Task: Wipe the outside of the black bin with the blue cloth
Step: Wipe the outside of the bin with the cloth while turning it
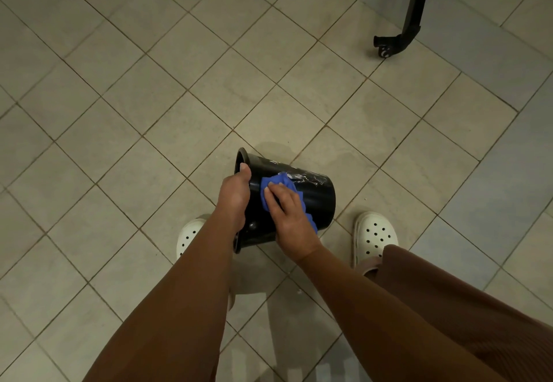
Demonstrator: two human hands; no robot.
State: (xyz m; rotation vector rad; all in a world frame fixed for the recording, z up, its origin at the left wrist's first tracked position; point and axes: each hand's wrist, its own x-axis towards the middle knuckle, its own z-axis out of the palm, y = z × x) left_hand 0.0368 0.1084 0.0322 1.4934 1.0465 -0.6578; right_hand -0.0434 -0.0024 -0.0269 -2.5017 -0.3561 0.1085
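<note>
The black bin (317,199) is tipped on its side above the tiled floor, its open mouth facing left and its base to the right. White smears mark its upper wall. My left hand (235,194) grips the rim at the mouth, thumb over the edge. My right hand (288,214) presses the crumpled blue cloth (278,182) flat against the bin's side wall, fingers spread over it. Part of the cloth sticks out beyond my fingertips and below my palm.
My two feet in white perforated clogs (374,236) stand on either side of the bin, on the beige tiled floor (149,112). A black metal leg with a caster (401,31) stands at the far right.
</note>
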